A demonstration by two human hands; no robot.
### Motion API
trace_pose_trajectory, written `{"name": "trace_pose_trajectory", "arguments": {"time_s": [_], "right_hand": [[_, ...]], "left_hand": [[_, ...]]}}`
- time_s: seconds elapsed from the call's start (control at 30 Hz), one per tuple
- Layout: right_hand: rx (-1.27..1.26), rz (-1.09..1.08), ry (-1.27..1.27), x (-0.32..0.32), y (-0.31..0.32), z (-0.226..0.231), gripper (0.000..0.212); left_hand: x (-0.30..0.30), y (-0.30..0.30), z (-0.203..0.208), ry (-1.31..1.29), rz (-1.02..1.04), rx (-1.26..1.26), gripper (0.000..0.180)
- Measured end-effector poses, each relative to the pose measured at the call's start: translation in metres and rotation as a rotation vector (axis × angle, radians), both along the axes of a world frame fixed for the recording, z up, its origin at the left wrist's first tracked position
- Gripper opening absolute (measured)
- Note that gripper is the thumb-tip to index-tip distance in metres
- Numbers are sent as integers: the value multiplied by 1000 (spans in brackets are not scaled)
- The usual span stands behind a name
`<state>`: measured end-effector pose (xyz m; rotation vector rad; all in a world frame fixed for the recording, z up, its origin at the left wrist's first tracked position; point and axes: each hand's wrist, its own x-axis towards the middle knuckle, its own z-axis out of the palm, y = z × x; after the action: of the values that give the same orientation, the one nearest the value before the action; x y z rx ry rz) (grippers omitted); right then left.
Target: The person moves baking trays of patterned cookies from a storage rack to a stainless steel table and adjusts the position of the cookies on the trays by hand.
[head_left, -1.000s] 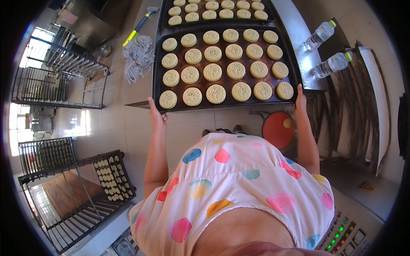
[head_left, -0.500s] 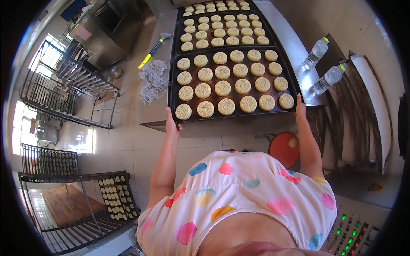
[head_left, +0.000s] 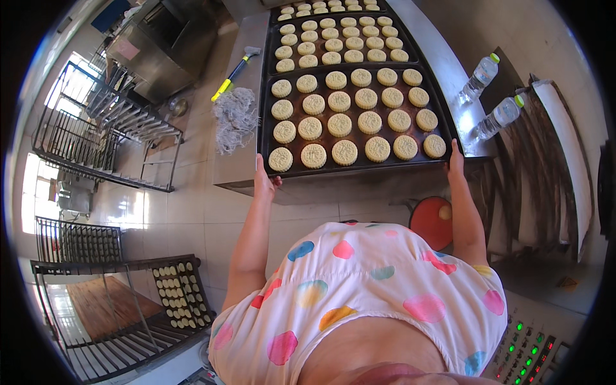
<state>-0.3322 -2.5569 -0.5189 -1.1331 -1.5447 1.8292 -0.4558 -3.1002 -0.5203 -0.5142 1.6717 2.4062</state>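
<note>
Both my hands grip the near corners of a dark baking tray that carries rows of round, pale, patterned pastries. My left hand has its thumb along the left corner, with fingers curled beneath. At the right corner, my right hand holds on the same way, its fingers mostly hidden under the rim. The tray lies on a metal counter. Against its far edge sits a second tray of the same pastries, and part of a third shows beyond that.
Left of the trays lie a yellow-handled scraper and a heap of grey stringy fibres. Two water bottles stand on the right. Below is a red round stool. Metal racks fill the left; a lit control panel is lower right.
The held tray has slid slightly away from me over the counter, with both hands still on its corners. The whole view has shifted a little.
</note>
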Motion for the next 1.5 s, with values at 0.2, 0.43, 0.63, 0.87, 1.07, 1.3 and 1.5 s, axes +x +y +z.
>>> {"name": "trace_pose_trajectory", "arguments": {"time_s": [0.2, 0.43, 0.63, 0.87, 1.07, 1.3, 1.5], "right_hand": [[134, -20, -95, -3, 4, 3, 59], [230, -6, -70, -9, 10, -9, 63], [124, 68, -124, -7, 13, -4, 62], [-2, 139, 41, -3, 10, -15, 54], [-184, 189, 246, 17, 3, -35, 52], [-175, 33, 194, 48, -14, -66, 34], [-314, 21, 91, 12, -19, -74, 23]], "left_hand": [[1, 4, 9, -26, -40, -66, 69], [2, 6, 14, -24, -90, -85, 68], [0, 4, 6, -4, -121, -94, 70], [2, -4, -3, -41, -169, -86, 81], [27, -19, -10, -4, -194, -219, 78], [33, -60, -28, 85, 244, -275, 59], [-35, -127, -62, 63, 727, -382, 73]]}}
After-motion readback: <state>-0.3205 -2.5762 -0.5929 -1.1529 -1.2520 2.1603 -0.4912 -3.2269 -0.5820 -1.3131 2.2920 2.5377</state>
